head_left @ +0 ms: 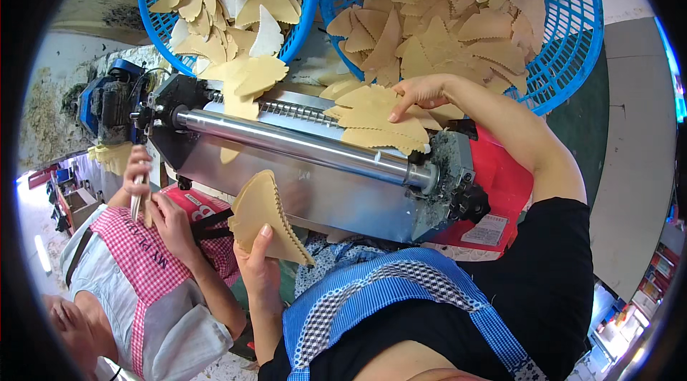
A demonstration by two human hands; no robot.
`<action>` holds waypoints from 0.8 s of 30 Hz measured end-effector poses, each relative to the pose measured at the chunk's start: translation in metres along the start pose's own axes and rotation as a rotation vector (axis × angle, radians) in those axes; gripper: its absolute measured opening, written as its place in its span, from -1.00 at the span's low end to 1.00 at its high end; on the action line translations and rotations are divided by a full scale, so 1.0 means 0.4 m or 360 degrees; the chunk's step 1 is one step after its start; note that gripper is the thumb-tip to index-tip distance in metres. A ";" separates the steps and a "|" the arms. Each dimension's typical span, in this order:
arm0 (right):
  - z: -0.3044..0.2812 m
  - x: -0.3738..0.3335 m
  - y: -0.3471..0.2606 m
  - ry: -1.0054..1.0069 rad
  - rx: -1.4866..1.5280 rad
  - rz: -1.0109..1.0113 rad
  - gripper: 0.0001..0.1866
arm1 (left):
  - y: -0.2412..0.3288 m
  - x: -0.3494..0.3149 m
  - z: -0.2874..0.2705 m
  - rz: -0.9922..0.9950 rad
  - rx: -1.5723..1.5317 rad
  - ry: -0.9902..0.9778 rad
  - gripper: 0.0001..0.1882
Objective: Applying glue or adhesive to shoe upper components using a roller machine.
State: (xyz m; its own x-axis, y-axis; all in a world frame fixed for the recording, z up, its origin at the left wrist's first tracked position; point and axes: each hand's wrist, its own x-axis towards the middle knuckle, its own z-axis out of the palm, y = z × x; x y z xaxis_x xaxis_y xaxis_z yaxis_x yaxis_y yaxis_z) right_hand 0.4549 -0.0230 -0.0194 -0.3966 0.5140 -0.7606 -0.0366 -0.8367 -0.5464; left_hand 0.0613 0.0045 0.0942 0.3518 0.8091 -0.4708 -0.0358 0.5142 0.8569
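Observation:
My left hand (259, 270) is closed round a stack of thin tan leaf-shaped pieces (261, 216) with zigzag edges, held upright in front of the machine, thumb on the near face. At the machine's right end, my right hand (426, 93) reaches over a fanned pile of similar tan pieces (379, 120). Its thumb presses on the pile and its fingers are bent at the pile's far edge, partly hidden. Between my hands runs the machine's shiny metal roller (286, 143). More tan pieces (247, 84) lie across the roller's far side toward the left.
Behind the machine stand two blue plastic baskets, the left one (312, 12) and the right one (572, 45), heaped with tan pieces. A motor (107, 105) sits at the machine's left end. Left of me a co-worker in a checked apron (150, 256) handles small pieces with both hands.

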 end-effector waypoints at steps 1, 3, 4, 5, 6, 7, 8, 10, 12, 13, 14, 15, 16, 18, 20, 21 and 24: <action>-0.004 0.005 0.002 -0.0003 -0.0001 -0.0002 -0.33 | -0.001 0.000 -0.005 0.0009 0.0012 0.0012 -0.58; -0.008 0.008 0.008 -0.0001 0.0015 -0.0124 -0.35 | 0.001 -0.001 -0.003 0.0013 0.0024 0.0014 -0.58; -0.010 0.011 0.019 0.0011 0.0022 -0.0122 -0.35 | 0.006 -0.001 0.005 0.0005 0.0017 0.0021 -0.57; -0.013 0.017 0.033 0.0044 -0.0005 -0.0183 -0.36 | 0.007 0.000 0.012 -0.0003 0.0008 0.0023 -0.57; -0.013 0.005 0.033 0.0092 -0.0030 -0.0242 -0.37 | 0.000 0.007 0.013 -0.0011 0.0001 -0.0007 -0.57; -0.010 -0.006 0.032 0.0130 -0.0018 -0.0237 -0.37 | -0.009 0.011 0.008 0.0015 0.0017 0.0008 -0.57; -0.002 -0.015 0.027 0.0238 -0.0108 -0.0396 -0.40 | -0.016 0.016 0.004 0.0039 0.0031 0.0016 -0.57; 0.002 -0.054 0.010 0.0391 -0.0193 -0.0541 -0.43 | -0.003 0.008 0.008 0.0009 0.0001 -0.0003 -0.59; 0.001 -0.107 -0.003 0.0406 0.0013 -0.0845 -0.40 | 0.003 0.003 0.001 -0.0018 -0.0028 -0.0015 -0.61; -0.010 -0.160 -0.005 0.0664 0.0019 -0.0781 -0.41 | 0.005 0.001 -0.010 -0.0015 0.0002 0.0000 -0.62; -0.032 -0.223 0.000 0.0914 0.0025 -0.0713 -0.43 | 0.006 0.001 -0.012 -0.0009 0.0034 0.0020 -0.62; -0.054 -0.277 0.013 0.0931 0.0110 -0.0935 -0.44 | 0.006 0.000 -0.008 0.0018 0.0011 0.0030 -0.62; -0.086 -0.322 0.035 0.0931 0.0195 -0.1157 -0.44 | 0.002 -0.002 -0.003 0.0072 -0.0008 0.0107 -0.62; -0.226 -0.415 0.136 0.1564 -0.0417 -0.0637 -0.41 | -0.001 0.004 -0.005 0.0063 -0.0006 0.0093 -0.62; -0.346 -0.407 0.249 0.1941 -0.1019 -0.0359 -0.39 | 0.004 0.006 0.008 0.0071 0.0036 0.0028 -0.61; -0.331 -0.382 0.249 0.1906 -0.1018 -0.0369 -0.39 | 0.009 -0.001 0.007 0.0094 0.0075 0.0002 -0.61; -0.265 -0.322 0.268 0.2962 -0.1721 -0.0013 -0.45 | 0.007 -0.008 0.002 0.0043 0.0177 -0.0035 -0.60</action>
State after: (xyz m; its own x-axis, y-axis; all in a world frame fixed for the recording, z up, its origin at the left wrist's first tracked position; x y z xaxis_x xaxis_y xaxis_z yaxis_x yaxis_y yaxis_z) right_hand 0.5992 -0.1591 -0.0174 0.7475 0.6203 0.2374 0.6331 -0.7736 0.0277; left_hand 0.0609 0.0031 0.0984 0.3727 0.8151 -0.4435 0.0582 0.4565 0.8878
